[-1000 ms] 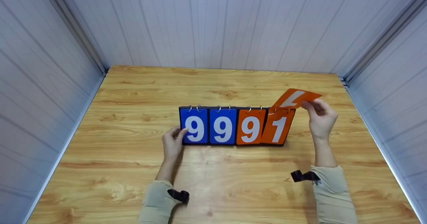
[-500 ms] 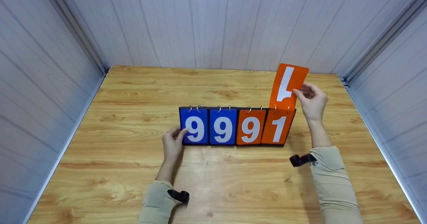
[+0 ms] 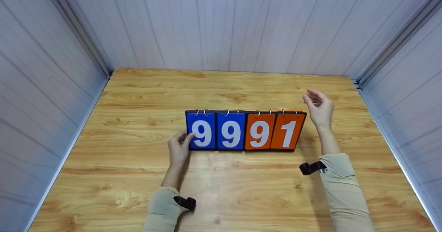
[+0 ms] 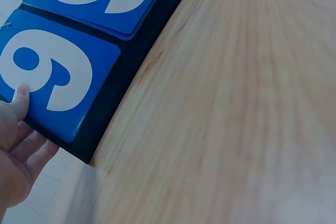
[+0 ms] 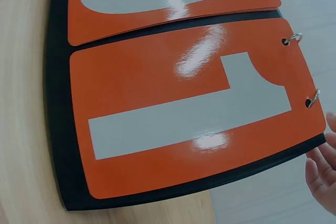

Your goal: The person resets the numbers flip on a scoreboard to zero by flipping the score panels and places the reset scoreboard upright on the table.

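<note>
1. Head: flip scoreboard (image 3: 246, 131) reading 9991 on the wooden table (image 3: 228, 190) — left hand (image 3: 179, 148) pinches its left edge; right hand (image 3: 321, 111), relaxed, is beside its right end.
2. Left wrist: thumb (image 4: 21, 100) on a blue 9 card (image 4: 62, 74).
3. Right wrist: orange 1 card (image 5: 194, 108) — glossy.

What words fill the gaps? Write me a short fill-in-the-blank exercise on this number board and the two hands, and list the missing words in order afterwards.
1. The left hand grips the flip board at the left-end card, whose background colour is ____.
2. The right-end card shows the digit ____.
3. The orange card next to it shows the digit ____.
4. The right hand is holding ____.

Missing words: blue; 1; 9; nothing.
</note>
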`<state>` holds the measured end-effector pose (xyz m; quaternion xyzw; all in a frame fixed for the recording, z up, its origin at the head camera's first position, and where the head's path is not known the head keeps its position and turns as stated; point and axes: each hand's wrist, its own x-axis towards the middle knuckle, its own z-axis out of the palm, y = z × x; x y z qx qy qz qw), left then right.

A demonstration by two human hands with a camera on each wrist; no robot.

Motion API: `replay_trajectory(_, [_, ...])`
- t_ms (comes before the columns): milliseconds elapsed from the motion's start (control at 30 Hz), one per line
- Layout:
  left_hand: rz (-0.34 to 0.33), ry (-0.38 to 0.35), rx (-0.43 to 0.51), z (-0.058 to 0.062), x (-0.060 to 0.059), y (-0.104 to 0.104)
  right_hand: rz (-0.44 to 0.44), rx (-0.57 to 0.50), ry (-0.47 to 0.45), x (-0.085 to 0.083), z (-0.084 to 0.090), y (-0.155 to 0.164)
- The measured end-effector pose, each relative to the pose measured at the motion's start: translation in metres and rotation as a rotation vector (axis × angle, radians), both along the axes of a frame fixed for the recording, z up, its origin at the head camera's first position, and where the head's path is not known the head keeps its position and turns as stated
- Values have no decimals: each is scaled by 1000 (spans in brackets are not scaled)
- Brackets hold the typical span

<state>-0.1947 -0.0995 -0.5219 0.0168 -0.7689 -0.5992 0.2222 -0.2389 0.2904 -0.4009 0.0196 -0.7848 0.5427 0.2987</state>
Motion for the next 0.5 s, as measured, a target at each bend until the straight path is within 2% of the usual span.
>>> replay_trajectory(300, [0, 3, 17, 1, 0, 0, -54, -31, 46, 22, -12, -4])
replay_trajectory(500, [-1, 15, -16, 28, 14, 7, -117, -63, 74, 40, -23, -8])
